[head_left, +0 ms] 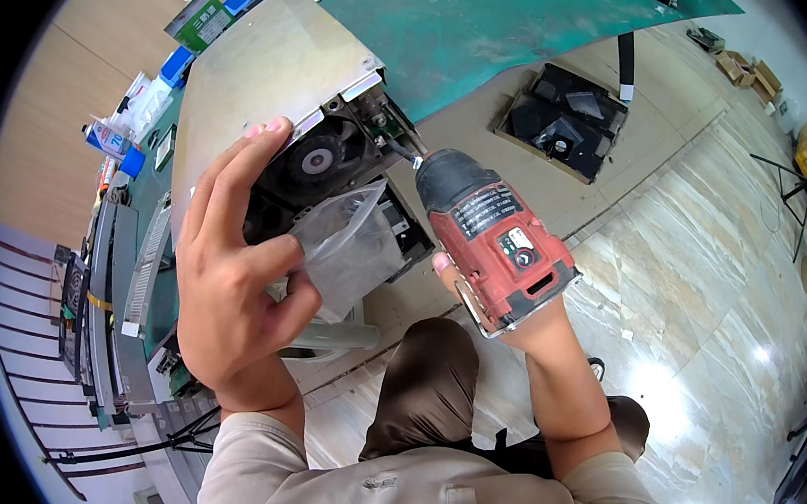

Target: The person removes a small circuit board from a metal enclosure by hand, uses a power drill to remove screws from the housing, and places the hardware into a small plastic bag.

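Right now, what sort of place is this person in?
Probably a repair workshop. The right hand holds a red power driver, a metal case shows a round black fan at its end, and there's a green work surface.

Metal-cased fan unit [267, 61] on green-topped bench [440, 32].

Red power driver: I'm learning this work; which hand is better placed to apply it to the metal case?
Right, probably: the right hand grips the driver, its nose toward the metal case. The left hand reaches the case's edge and seems to pinch a clear bag.
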Motion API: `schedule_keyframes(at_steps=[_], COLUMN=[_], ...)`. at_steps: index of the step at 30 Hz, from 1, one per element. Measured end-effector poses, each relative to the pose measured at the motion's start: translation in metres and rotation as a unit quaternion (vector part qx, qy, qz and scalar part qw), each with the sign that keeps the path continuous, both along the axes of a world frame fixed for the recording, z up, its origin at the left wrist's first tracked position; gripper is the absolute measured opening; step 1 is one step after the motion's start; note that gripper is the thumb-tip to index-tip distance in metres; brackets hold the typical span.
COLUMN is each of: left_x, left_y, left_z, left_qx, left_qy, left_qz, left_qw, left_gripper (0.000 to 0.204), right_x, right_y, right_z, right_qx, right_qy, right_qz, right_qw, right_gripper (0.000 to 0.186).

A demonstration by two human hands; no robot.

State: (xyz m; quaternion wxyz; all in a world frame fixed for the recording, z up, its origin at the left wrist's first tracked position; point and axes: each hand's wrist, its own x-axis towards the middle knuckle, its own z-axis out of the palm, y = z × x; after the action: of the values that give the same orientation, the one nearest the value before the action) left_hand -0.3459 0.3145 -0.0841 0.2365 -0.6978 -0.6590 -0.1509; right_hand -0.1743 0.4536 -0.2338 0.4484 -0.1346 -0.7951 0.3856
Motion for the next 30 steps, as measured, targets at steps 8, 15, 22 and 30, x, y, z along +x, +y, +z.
schedule_keyframes(at_steps=[8, 15, 22, 30], left_x=[-0.005, -0.004, 0.005, 0.002], left_y=[-0.003, -0.006, -0.027, -0.043], left_z=[0.001, 0.003, -0.001, -0.051], left_qx=[-0.006, -0.016, 0.015, -0.028], left_qy=[-0.002, -0.003, 0.029, -0.173], left_qz=[-0.024, -0.019, -0.021, -0.162], left_qw=[1.0, 1.0, 0.999, 0.971], left_gripper=[0.016, 0.011, 0.018, 0.022], right_x=[0.001, -0.007, -0.002, 0.014], right_y=[0.002, -0.002, -0.005, -0.004], right_z=[-0.013, -0.016, -0.007, -0.011], right_qx=[0.007, 0.001, -0.064, 0.008], right_qy=[0.025, 0.05, 0.047, 0.087], right_qz=[0.011, -0.014, 0.023, 0.001], right_qw=[1.0, 0.999, 0.997, 0.996], right_gripper=[0.045, 0.018, 0.042, 0.023])
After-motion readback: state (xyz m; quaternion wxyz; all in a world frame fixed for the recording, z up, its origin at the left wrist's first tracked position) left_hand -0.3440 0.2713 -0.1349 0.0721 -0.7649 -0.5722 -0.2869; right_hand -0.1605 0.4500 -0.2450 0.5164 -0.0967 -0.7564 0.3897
